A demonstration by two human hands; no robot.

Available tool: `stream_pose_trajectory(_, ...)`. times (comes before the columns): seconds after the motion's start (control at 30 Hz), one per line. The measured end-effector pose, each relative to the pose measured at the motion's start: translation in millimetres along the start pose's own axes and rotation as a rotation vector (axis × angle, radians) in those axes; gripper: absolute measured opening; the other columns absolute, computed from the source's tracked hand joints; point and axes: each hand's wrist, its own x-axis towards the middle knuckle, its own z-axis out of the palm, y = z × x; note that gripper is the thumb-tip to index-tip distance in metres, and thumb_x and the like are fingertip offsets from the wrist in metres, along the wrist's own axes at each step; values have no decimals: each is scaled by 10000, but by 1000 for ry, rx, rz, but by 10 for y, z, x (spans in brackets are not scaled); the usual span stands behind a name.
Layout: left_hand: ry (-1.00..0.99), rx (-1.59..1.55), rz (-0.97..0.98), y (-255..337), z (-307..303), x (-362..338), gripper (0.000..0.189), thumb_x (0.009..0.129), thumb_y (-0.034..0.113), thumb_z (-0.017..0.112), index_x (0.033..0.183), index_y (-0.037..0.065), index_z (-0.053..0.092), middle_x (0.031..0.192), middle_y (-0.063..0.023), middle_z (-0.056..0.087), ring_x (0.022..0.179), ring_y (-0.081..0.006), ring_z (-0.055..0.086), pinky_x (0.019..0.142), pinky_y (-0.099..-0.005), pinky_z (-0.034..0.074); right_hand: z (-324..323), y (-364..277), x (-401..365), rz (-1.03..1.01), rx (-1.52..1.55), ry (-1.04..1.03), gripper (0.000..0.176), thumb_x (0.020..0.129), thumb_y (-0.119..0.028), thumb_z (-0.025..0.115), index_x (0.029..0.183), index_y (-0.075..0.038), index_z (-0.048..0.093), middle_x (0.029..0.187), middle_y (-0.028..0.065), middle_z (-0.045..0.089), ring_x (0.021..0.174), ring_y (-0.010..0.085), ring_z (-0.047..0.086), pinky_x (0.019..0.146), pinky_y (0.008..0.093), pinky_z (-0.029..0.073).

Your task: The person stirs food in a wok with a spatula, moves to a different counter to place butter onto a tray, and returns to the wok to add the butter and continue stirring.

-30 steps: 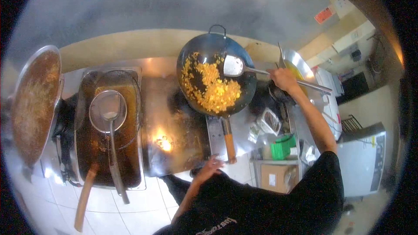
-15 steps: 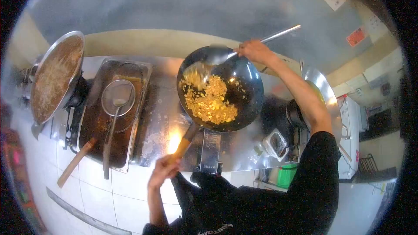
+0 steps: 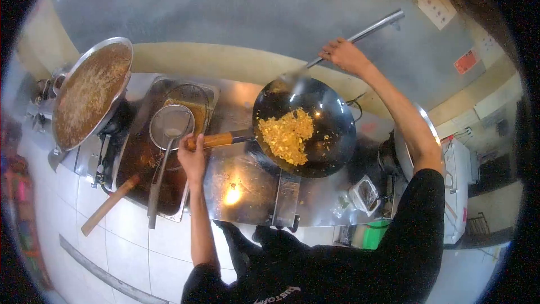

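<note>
My left hand (image 3: 193,156) is closed around the wooden handle (image 3: 218,139) of a black wok (image 3: 336,149), left of the pan. In the wok sits a heap of crumbly yellow-orange food (image 3: 287,135), with small bits scattered to its right. My right hand (image 3: 344,55), above the wok's far rim, grips the long metal shaft of a ladle (image 3: 374,28). Its head, blurred by motion, overlaps the far-left rim of the wok, apart from the heap.
On the left, a large pan of brown bubbly liquid (image 3: 93,93) stands beside a rectangular metal tray (image 3: 179,214). A mesh strainer (image 3: 172,124) and a wooden handle (image 3: 109,205) lie across the tray. Near the counter's (image 3: 233,174) right end is a small clear container (image 3: 364,196).
The wok has shifted right and its handle has swung up and left with my left hand. My right hand has raised the ladle, its head now farther from the food, which is gathered more tightly.
</note>
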Motion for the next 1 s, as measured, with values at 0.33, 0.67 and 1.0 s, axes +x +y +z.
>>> stream_pose_trajectory(0.33,-172,-152,-135,-92,-306,-245,275,817,191,724,851,46,493,709,-21,528,497,-51,446,410,-207,353,-235,-185,-602,119,132,-542,161,775,-147,584,903,-119,677,761,88,671,751,297,661,649,426,524)
stream_pose_trajectory(0.67,-694,-326,-417,-423,-592,-1339,338,807,30,689,954,72,388,756,-109,589,584,-146,587,482,-243,462,-989,-2360,-1320,782,1169,-731,651,712,18,538,1343,-102,428,1314,253,444,1248,383,392,1040,416,358)
stream_pose_trajectory(1.0,-976,-676,-986,-686,-739,-1468,419,942,502,379,1005,92,433,974,-142,605,887,-283,617,760,-457,487,-1063,-3455,-731,1244,1162,-448,723,676,30,592,1347,-141,382,1271,274,358,1149,462,448,989,488,389)
